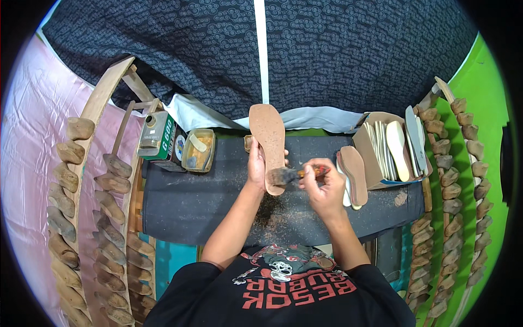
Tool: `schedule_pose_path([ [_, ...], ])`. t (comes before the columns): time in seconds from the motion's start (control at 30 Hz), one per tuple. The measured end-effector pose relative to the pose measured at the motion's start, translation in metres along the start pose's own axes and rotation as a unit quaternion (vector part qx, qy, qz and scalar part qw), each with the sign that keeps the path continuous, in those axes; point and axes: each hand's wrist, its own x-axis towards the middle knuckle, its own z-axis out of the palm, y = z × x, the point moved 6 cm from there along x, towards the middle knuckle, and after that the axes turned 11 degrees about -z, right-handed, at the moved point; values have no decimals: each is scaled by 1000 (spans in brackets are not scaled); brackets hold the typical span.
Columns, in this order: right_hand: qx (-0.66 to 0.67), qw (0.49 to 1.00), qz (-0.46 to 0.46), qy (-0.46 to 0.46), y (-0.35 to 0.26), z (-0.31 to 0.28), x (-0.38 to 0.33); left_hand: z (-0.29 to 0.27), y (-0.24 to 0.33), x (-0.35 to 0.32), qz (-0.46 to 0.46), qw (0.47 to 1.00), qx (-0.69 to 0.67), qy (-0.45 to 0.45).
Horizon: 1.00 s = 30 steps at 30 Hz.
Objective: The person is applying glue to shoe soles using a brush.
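Note:
My left hand (257, 166) is wrapped round the narrow middle of a tan shoe sole (268, 126), holding it upright above the table with its wide end away from me. In my right hand (320, 188) is a brush with a dark handle bearing red and yellow marks. The bristles of the brush (282, 176) lie against the lower, heel end of the sole. Small specks dot the sole's face. To the right of my right hand, several brown soles (357, 174) and a white one lie on the table.
The dark-covered table (218, 196) has brown crumbs scattered near me. At its left stand a metal can (158, 136) and a plastic tub (198, 150) with a pale scraper. A cardboard box (376, 152) of pale insoles stands right. Racks of wooden shoe lasts (111, 182) flank both sides.

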Motion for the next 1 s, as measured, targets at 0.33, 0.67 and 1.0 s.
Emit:
schedule_pose_path([
  [0.33, 16, 1000, 5, -2, -13, -2, 3, 10, 1, 1, 7, 1000, -13, 3],
  [0.67, 28, 999, -4, -17, -22, 0, 6, 21, -1, 0, -15, 996, -74, -56],
  [1.0, -27, 999, -26, 16, -17, -4, 19, 18, -3, 2, -12, 999, -29, -18],
])
